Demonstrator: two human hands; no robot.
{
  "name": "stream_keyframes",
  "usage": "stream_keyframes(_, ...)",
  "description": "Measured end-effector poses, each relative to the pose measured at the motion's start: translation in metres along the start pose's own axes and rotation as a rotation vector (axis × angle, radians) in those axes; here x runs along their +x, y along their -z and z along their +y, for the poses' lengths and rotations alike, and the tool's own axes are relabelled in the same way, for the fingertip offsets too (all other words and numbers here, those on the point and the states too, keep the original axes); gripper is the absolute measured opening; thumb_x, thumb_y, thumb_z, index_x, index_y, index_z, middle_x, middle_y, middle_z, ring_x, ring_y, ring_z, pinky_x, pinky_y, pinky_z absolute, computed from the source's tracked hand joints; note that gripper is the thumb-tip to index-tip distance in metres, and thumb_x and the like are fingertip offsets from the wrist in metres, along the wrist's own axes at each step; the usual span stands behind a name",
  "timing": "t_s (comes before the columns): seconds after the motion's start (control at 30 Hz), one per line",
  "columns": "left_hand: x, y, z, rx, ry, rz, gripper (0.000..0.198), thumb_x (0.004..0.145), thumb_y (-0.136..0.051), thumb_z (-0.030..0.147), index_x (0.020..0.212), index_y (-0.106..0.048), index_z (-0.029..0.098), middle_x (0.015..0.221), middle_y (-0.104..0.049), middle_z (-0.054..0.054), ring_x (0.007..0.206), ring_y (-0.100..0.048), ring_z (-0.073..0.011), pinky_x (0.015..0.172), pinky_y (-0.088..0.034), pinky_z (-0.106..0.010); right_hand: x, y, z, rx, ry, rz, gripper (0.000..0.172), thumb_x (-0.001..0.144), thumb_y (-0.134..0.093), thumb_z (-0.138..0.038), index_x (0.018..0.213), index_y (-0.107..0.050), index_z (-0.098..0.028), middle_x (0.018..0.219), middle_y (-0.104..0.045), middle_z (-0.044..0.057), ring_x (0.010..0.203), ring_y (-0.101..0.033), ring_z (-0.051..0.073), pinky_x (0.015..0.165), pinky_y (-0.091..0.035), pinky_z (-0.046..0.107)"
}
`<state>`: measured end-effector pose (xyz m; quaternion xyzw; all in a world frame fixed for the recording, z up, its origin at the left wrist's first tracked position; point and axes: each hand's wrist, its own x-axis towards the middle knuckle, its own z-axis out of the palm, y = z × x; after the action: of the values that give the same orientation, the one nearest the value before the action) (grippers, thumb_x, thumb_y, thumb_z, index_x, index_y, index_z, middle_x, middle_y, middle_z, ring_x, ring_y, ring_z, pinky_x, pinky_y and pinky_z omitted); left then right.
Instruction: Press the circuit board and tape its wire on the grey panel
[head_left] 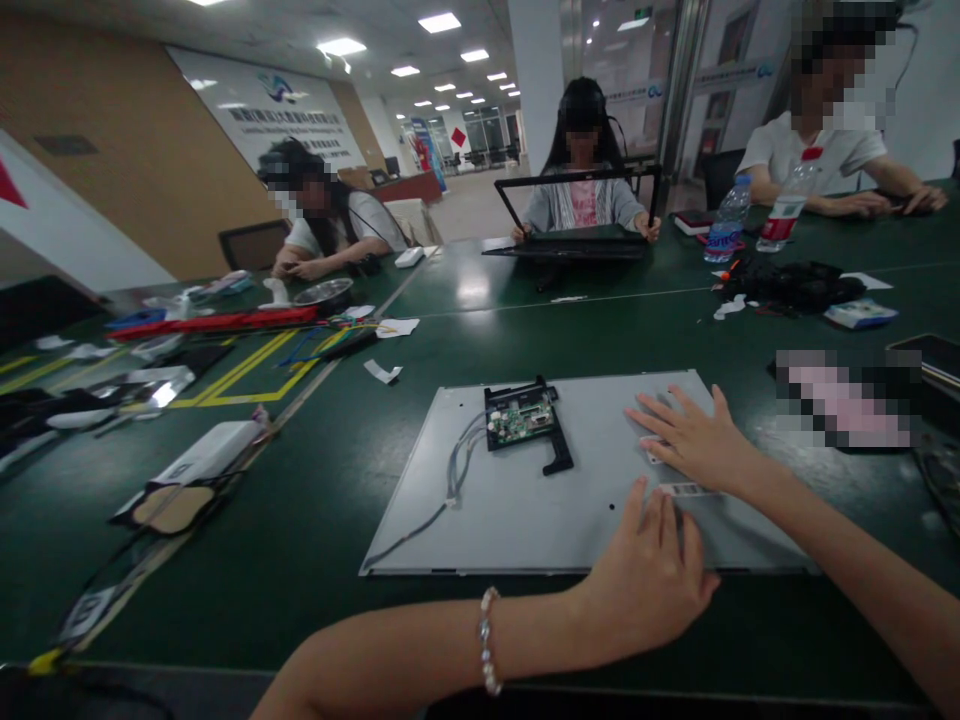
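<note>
In front of me a flat grey metal display panel lies back side up on the table. A green circuit board in a black plastic bracket sits on its upper left part. Grey cables run from the board to the panel's lower left corner. My left hand, with a beaded bracelet on its wrist, rests its fingers on the panel's near right part, by a white label. Beyond it, my right hand lies with fingers spread flat on the panel's right side. Neither holds anything.
Across the dark green table, a person holds a black screen frame; two others sit at either side. Bottles and black cables stand or lie at the back right. Left are a white packet, a red strip and clutter.
</note>
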<state>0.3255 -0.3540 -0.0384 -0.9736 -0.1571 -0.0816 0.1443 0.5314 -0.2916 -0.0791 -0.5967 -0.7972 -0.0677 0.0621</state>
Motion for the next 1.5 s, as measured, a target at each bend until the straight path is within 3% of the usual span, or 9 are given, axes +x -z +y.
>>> stream_keyframes(0.3,0.002,-0.003,-0.013,-0.267,-0.005,-0.062,0.054,0.101,-0.032,0.043,0.137,-0.048,0.005,0.139,-0.052,-0.021,0.133,-0.045,-0.0273,0.112,-0.027,-0.046,0.011,0.013,-0.009,-0.021,-0.034,0.044,0.049,0.098,-0.029,-0.035,0.139,-0.052,-0.02,0.139,-0.056,0.015,0.138,-0.036,0.038,0.106,-0.006,0.076)
stream_keyframes(0.43,0.001,0.0,-0.019,-0.364,0.008,-0.111,0.055,0.101,-0.032,0.042,0.144,-0.04,0.009,0.148,-0.044,-0.017,0.139,-0.036,-0.0246,0.113,-0.027,-0.045,0.015,0.015,-0.023,0.024,-0.04,0.073,0.05,0.099,-0.026,-0.034,0.14,-0.05,-0.021,0.146,-0.048,0.015,0.139,-0.036,0.034,0.108,-0.011,0.071)
stream_keyframes(0.57,0.0,0.002,-0.024,-0.437,-0.01,-0.12,0.057,0.1,-0.034,0.042,0.148,-0.034,0.011,0.153,-0.037,-0.012,0.143,-0.03,-0.0216,0.115,-0.024,-0.045,0.015,0.01,-0.029,0.077,-0.035,0.02,0.05,0.098,-0.027,-0.035,0.142,-0.048,-0.023,0.152,-0.041,0.013,0.14,-0.034,0.034,0.108,-0.014,0.071)
stream_keyframes(0.7,-0.001,0.003,-0.02,-0.38,-0.003,-0.099,0.057,0.1,-0.033,0.041,0.149,-0.034,0.011,0.152,-0.039,-0.013,0.141,-0.032,-0.0233,0.114,-0.025,-0.044,0.015,0.005,-0.026,0.105,-0.064,-0.033,0.051,0.098,-0.03,-0.039,0.145,-0.044,-0.024,0.154,-0.038,0.012,0.142,-0.03,0.034,0.106,-0.019,0.072)
stream_keyframes(0.93,-0.007,0.005,-0.008,-0.162,0.073,-0.065,0.056,0.101,-0.029,0.04,0.142,-0.043,0.004,0.139,-0.051,-0.022,0.135,-0.041,-0.0314,0.112,-0.025,-0.05,0.012,0.007,-0.025,0.102,-0.069,-0.07,0.053,0.098,-0.029,-0.038,0.148,-0.04,-0.024,0.156,-0.034,0.011,0.142,-0.03,0.034,0.104,-0.019,0.075)
stream_keyframes(1.13,-0.005,0.0,-0.011,-0.204,0.024,-0.071,0.056,0.102,-0.028,0.041,0.142,-0.041,0.004,0.138,-0.052,-0.023,0.132,-0.045,-0.0301,0.111,-0.027,-0.047,0.009,0.004,-0.018,0.09,-0.079,-0.042,0.053,0.097,-0.03,-0.04,0.147,-0.041,-0.026,0.155,-0.037,0.009,0.139,-0.034,0.037,0.103,-0.013,0.078)
stream_keyframes(1.37,-0.003,0.002,-0.014,-0.282,0.001,-0.102,0.054,0.101,-0.031,0.039,0.142,-0.041,0.005,0.142,-0.049,-0.02,0.133,-0.043,-0.0273,0.111,-0.028,-0.042,0.015,0.004,-0.016,0.108,-0.105,0.071,0.048,0.099,-0.029,-0.038,0.136,-0.053,-0.02,0.137,-0.058,0.012,0.13,-0.048,0.034,0.106,-0.021,0.072)
stream_keyframes(1.5,-0.003,0.003,-0.015,-0.299,0.011,-0.114,0.054,0.101,-0.032,0.039,0.142,-0.041,0.005,0.143,-0.048,-0.02,0.134,-0.042,-0.0278,0.11,-0.03,-0.041,0.016,-0.001,-0.017,0.115,-0.075,0.08,0.049,0.099,-0.03,-0.039,0.14,-0.048,-0.022,0.146,-0.05,0.011,0.135,-0.042,0.034,0.105,-0.025,0.07)
